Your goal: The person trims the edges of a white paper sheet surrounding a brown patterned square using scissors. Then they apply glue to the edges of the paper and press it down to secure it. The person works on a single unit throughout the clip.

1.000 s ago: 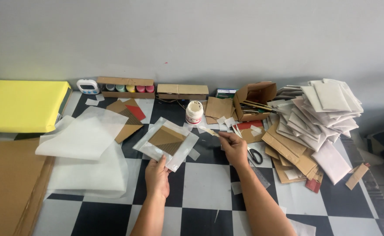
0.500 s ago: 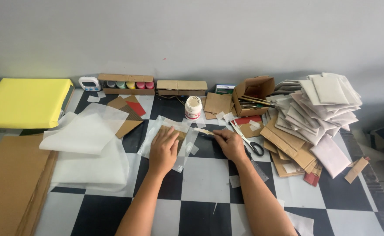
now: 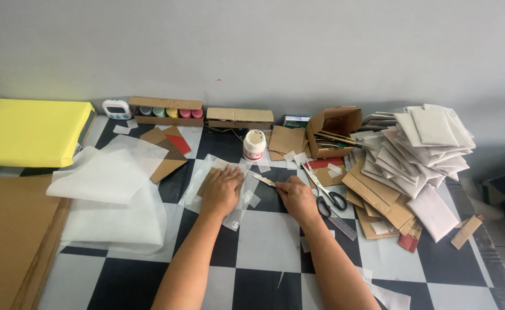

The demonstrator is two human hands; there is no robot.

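Note:
My left hand (image 3: 222,190) lies flat, palm down, on a brown card square wrapped in translucent white paper (image 3: 202,177) on the black-and-white checked table. My right hand (image 3: 296,197) is just to its right and grips a small flat wooden stick (image 3: 264,180) whose tip points left toward the paper's edge. A white glue jar (image 3: 255,145) stands a little beyond both hands.
Black-handled scissors (image 3: 327,194) lie right of my right hand. A heap of white and brown envelopes (image 3: 419,155) fills the right side. Loose translucent sheets (image 3: 112,189) and a brown card stack (image 3: 11,241) sit left, a yellow pad (image 3: 31,131) at far left, small boxes (image 3: 166,110) along the wall.
My left hand moved forward and came down flat on the paper-wrapped card. My right hand drew left and nearer with the stick. The view has shifted slightly.

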